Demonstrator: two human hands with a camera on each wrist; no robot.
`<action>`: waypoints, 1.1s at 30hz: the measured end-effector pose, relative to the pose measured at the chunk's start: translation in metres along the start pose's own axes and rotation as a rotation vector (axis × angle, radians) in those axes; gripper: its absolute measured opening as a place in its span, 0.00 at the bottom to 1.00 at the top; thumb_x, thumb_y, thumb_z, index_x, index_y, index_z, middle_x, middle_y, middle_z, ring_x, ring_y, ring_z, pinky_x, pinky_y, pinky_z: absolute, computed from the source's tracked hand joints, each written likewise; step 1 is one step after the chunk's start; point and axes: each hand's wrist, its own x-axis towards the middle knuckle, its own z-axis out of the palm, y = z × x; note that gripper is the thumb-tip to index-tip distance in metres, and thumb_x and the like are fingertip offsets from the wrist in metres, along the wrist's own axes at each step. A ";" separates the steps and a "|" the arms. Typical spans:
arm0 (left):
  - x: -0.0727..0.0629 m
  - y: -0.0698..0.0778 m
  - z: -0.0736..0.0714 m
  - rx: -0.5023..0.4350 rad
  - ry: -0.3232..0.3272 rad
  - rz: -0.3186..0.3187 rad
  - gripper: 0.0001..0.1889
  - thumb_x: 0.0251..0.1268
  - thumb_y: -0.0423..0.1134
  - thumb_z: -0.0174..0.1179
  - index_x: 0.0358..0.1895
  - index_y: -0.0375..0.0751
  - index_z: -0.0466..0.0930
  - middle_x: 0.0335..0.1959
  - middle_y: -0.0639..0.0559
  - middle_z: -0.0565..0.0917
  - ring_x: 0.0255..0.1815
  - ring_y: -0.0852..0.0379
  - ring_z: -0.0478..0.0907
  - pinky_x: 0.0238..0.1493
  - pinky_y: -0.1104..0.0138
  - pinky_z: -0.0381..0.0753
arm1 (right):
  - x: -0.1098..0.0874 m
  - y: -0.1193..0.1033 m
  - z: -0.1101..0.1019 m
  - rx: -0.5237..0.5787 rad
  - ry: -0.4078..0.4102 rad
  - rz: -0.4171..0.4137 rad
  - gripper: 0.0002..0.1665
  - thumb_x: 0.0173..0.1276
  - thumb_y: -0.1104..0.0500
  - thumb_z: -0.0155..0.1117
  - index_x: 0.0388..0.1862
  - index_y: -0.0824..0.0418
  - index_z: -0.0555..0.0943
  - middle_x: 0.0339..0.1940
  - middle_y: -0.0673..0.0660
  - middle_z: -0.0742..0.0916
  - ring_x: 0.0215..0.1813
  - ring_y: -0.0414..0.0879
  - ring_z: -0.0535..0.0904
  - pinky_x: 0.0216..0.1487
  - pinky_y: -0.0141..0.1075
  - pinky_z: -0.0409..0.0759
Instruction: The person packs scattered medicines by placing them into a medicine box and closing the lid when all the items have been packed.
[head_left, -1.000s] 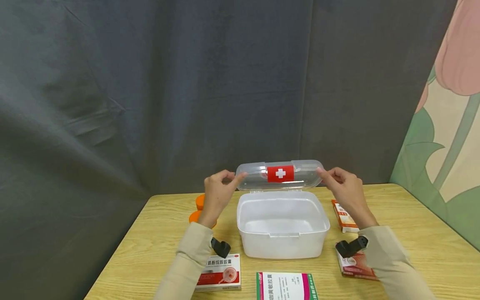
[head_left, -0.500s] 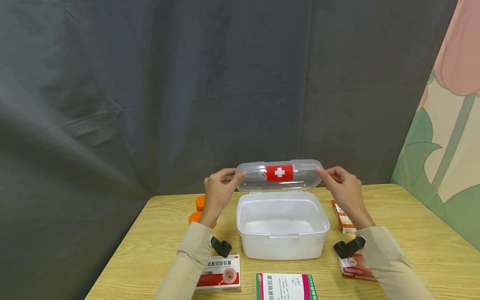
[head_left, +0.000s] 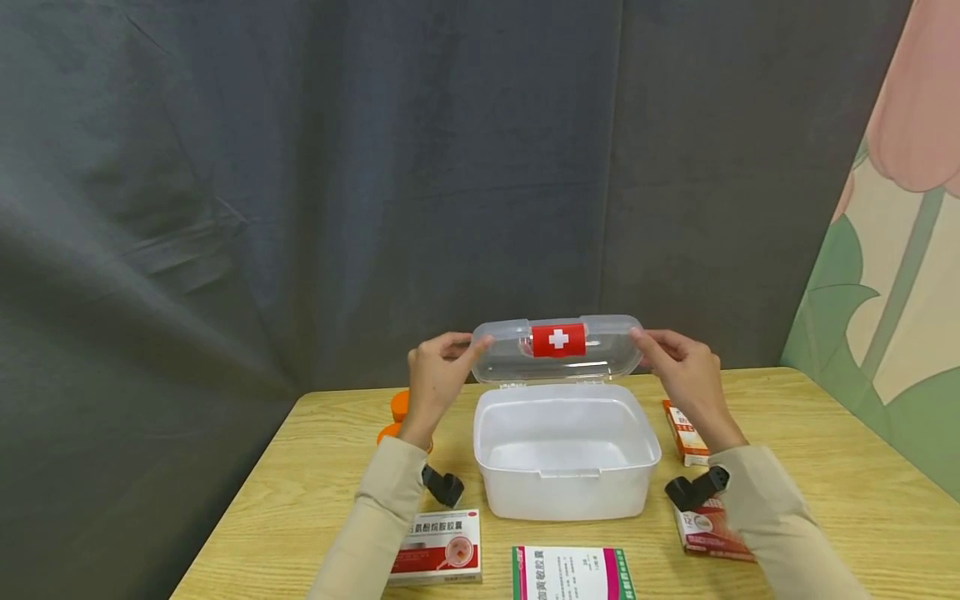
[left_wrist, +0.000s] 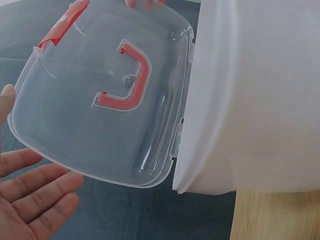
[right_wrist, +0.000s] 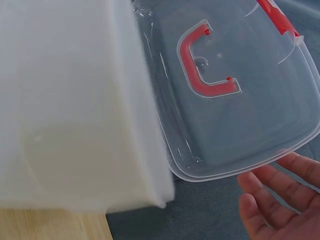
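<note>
A white plastic box (head_left: 566, 492) stands on the table with its inside showing bare. Its clear lid (head_left: 502, 358) is hinged at the back and tilted up, bearing a red latch (head_left: 558, 340) with a white cross. My left hand (head_left: 437, 375) pinches the lid's left edge, thumb in front and fingers behind. At the opposite edge, my right hand (head_left: 688, 375) pinches the lid the same way. A red carry handle (left_wrist: 132, 82) shows through the lid in the left wrist view. Fingers of the right hand (right_wrist: 285, 195) lie along the lid's rim in the right wrist view.
A red-and-white medicine box (head_left: 438, 550) and a green-and-white medicine box (head_left: 573, 575) lie in front. To the right are an orange-and-white box (head_left: 686, 435) and a red box (head_left: 708, 533). Two orange caps (head_left: 401, 406) show behind the left wrist. A dark curtain (head_left: 465, 167) hangs behind.
The lid's front edge and latch have risen slightly, both hands moving with it and keeping their hold. The box and medicine packs stay in place.
</note>
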 end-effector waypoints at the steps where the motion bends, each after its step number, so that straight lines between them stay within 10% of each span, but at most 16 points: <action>1: 0.001 0.000 0.000 0.002 -0.001 -0.003 0.25 0.54 0.59 0.69 0.41 0.39 0.88 0.28 0.51 0.87 0.27 0.60 0.84 0.27 0.65 0.83 | 0.001 0.000 0.000 -0.005 0.001 0.001 0.35 0.71 0.37 0.55 0.56 0.67 0.80 0.45 0.65 0.86 0.43 0.58 0.84 0.35 0.24 0.76; 8: 0.007 0.000 0.000 0.005 -0.011 -0.026 0.26 0.54 0.62 0.68 0.39 0.40 0.89 0.27 0.54 0.87 0.26 0.61 0.83 0.29 0.64 0.82 | 0.004 -0.001 -0.002 -0.013 -0.019 0.022 0.37 0.70 0.35 0.53 0.57 0.66 0.80 0.46 0.65 0.86 0.44 0.57 0.84 0.44 0.43 0.79; 19: 0.012 0.000 0.000 0.012 -0.003 -0.026 0.27 0.54 0.64 0.66 0.37 0.42 0.90 0.24 0.57 0.86 0.23 0.62 0.81 0.26 0.65 0.80 | 0.007 -0.001 -0.003 0.009 -0.033 0.024 0.39 0.72 0.34 0.50 0.59 0.67 0.78 0.51 0.66 0.84 0.47 0.58 0.83 0.36 0.21 0.76; 28: 0.018 0.000 0.003 0.025 0.000 -0.052 0.30 0.52 0.70 0.62 0.35 0.45 0.91 0.23 0.61 0.85 0.23 0.61 0.78 0.35 0.64 0.76 | 0.011 -0.001 -0.006 0.042 -0.019 0.024 0.38 0.72 0.36 0.51 0.58 0.69 0.78 0.46 0.68 0.85 0.32 0.26 0.79 0.33 0.21 0.77; 33: 0.020 -0.002 0.005 0.034 -0.004 -0.052 0.29 0.53 0.69 0.62 0.32 0.45 0.91 0.20 0.60 0.84 0.22 0.61 0.77 0.32 0.64 0.76 | 0.011 -0.001 -0.006 0.058 -0.025 0.036 0.39 0.72 0.35 0.51 0.60 0.69 0.77 0.48 0.69 0.85 0.39 0.43 0.85 0.33 0.21 0.78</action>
